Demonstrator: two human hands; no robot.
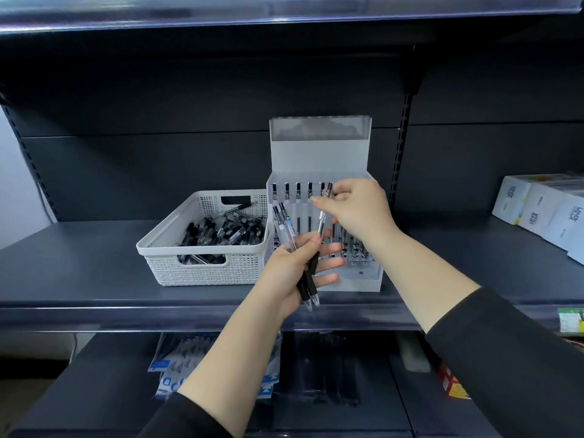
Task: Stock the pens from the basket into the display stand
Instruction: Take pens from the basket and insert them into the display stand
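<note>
A white perforated basket full of black-and-clear pens sits on the dark shelf. Right beside it stands a frosted acrylic display stand with several pens upright in its back row. My left hand holds a small bundle of pens in front of the stand, tips pointing down. My right hand pinches a single pen near its upper end, held upright in front of the stand, its lower part crossing my left fingers. Part of the stand's front rows is hidden behind my hands.
The shelf runs left to right with a raised front lip. White boxes stand at the far right. Another shelf overhangs above. Packaged goods lie on the level below.
</note>
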